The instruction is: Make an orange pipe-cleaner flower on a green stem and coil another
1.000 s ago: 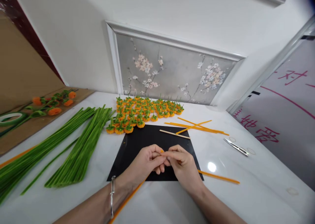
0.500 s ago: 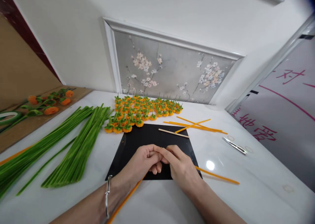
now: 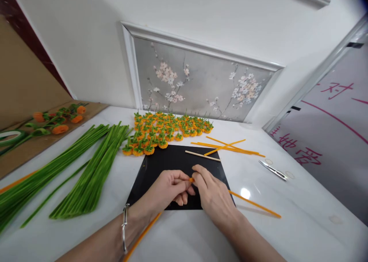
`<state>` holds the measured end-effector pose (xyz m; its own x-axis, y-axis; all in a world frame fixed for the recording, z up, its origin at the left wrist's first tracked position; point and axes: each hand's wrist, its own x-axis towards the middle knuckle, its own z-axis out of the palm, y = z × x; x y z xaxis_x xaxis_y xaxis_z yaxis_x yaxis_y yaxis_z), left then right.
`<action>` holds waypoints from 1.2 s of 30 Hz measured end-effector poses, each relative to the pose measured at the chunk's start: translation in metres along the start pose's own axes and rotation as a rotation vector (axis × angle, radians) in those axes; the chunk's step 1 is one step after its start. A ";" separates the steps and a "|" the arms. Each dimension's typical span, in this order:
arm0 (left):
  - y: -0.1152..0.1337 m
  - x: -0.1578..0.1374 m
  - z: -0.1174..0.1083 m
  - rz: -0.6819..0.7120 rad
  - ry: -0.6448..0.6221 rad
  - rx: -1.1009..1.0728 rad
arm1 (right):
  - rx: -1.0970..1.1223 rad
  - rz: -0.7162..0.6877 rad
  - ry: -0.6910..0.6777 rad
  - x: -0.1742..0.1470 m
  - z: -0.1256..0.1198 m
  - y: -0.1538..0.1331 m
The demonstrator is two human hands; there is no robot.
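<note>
Both hands meet over the black mat (image 3: pixel 155 166), fingers bent inward. My left hand (image 3: pixel 172 187) pinches an orange pipe cleaner between thumb and forefinger; a small orange bit (image 3: pixel 191 180) of it shows at the fingertips. My right hand (image 3: pixel 211 189) has its fingers closed around the same spot, its thumb hidden. One orange length (image 3: pixel 143 234) runs out beneath the left wrist toward me. Another orange length (image 3: pixel 255 204) sticks out to the right past the right hand. Whether these join inside the hands cannot be seen.
Rows of small orange-and-green pipe-cleaner pieces (image 3: pixel 161 129) stand behind the mat. Green pipe cleaners (image 3: pixel 89 177) lie left. A pale stick (image 3: pixel 202 155), loose orange pipe cleaners (image 3: pixel 230 148) and silver snips (image 3: pixel 273 170) lie right. Orange flowers (image 3: pixel 60 129) and green tape (image 3: pixel 11 136) sit far left.
My right hand has shifted slightly right and its fingers have lifted, so the orange bit between the fingertips now shows. My left hand stays nearly in place.
</note>
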<state>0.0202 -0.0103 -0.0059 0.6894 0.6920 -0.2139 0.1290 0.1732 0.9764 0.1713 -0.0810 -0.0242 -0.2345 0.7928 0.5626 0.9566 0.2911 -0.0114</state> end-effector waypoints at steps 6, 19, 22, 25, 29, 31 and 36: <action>-0.006 -0.001 0.001 0.113 -0.001 0.193 | 0.059 0.018 -0.118 -0.002 0.002 0.003; 0.009 -0.005 -0.006 -0.165 -0.124 -0.288 | 0.414 -0.090 0.157 0.004 -0.015 0.019; 0.006 -0.005 -0.007 -0.204 -0.170 -0.343 | 0.399 -0.171 0.180 0.005 -0.017 0.020; 0.006 -0.007 -0.009 -0.233 -0.212 -0.361 | 0.374 -0.218 0.159 0.005 -0.019 0.020; 0.009 -0.009 -0.009 -0.253 -0.262 -0.363 | 0.317 -0.244 0.091 0.004 -0.020 0.019; 0.011 -0.010 -0.008 -0.230 -0.270 -0.331 | 0.301 -0.207 0.085 0.003 -0.019 0.017; 0.007 -0.012 -0.003 -0.024 -0.185 0.064 | 0.314 -0.058 0.047 -0.001 -0.015 0.007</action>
<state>0.0112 -0.0154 0.0033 0.8043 0.5465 -0.2333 0.1878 0.1388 0.9724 0.1812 -0.0872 -0.0126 -0.2716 0.7466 0.6073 0.8403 0.4916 -0.2286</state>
